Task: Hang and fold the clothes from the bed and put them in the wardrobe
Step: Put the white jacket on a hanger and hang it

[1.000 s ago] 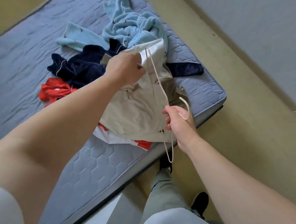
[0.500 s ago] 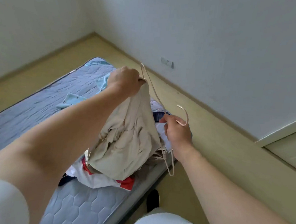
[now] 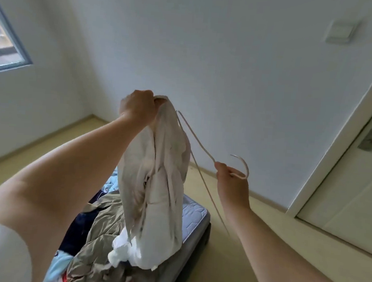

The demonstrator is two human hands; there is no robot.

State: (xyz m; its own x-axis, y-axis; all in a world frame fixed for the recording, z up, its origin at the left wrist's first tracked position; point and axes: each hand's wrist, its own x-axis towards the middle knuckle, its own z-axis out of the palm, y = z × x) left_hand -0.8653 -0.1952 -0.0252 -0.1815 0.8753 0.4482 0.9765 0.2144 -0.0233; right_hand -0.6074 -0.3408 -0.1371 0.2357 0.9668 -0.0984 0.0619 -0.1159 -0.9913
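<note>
Step in hand, as judged: getting the garment onto the hanger. The hanging is not yet done.

Left hand: raised, fingers closed round the bunched top of the garment. The garment is pale beige and hangs straight down from that grip, long axis vertical. Its lower end touches the pile of other clothes on the bed.

Right hand: lower and to the right, pinching the hanger at its neck, just below the hook. The hook curls up and to the right of the fingers.

Deciding relation: the hanger lies on the garment's right side, tilted. One shoulder end points up and left and ends just beside the gripped top, near the left hand. The other end slopes down along the right forearm. The two long axes therefore cross at an angle and meet only at the top. The upper end appears to sit against the outside of the cloth; the folds make it unclear whether it has entered an opening.

Judgement: the right hand must steer that upper end into the neck opening, while the left hand holds the top spread. The bunched grip may hide the opening.

The wardrobe is not in view.
</note>
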